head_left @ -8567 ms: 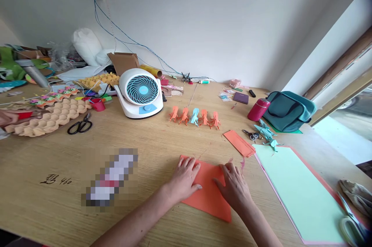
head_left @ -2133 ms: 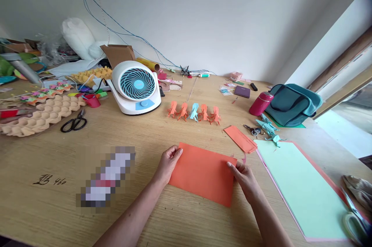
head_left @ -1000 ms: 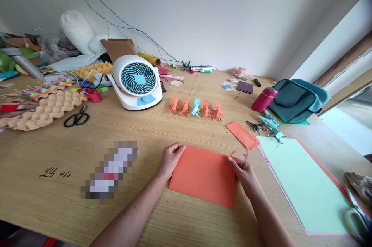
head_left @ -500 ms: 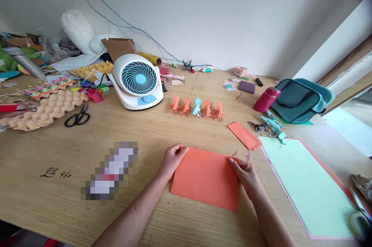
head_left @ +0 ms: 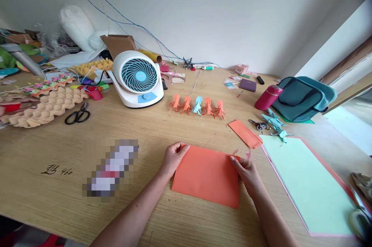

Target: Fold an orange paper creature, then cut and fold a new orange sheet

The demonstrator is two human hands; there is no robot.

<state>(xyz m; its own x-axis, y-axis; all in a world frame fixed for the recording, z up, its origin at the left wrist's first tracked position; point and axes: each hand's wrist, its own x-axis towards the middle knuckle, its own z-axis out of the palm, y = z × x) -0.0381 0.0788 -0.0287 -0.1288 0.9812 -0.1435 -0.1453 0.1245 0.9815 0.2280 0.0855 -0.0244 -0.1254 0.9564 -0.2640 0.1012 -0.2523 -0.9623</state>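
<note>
Two hands pinch one smooth, rectangular orange paper sheet (head_left: 207, 177) by its far corners. The left hand (head_left: 173, 158) holds the far left corner, thumb flat on the upper face and fingers curled behind; the right hand (head_left: 247, 171) holds the far right corner in the same manner. The sheet is positioned in front of the person, above a light-brown wood-grain tabletop (head_left: 130, 123); whether its near edge touches the surface cannot be told.

Beyond the sheet, four orange folded-paper figures (head_left: 186, 104) and one light-blue folded-paper figure (head_left: 198, 105) form a row, the blue unit in the middle. Each has a broad upper part and thin, bent legs. Flat, narrow orange paper strips (head_left: 245, 134) lie loosely stacked beyond the right hand. To its right, a pale-green rectangular paper sheet (head_left: 308, 185) lies flat, with pink and red-orange edges showing around it. Farther left stands a rounded white fan (head_left: 139, 78) with a spiral-ribbed grille.
</note>
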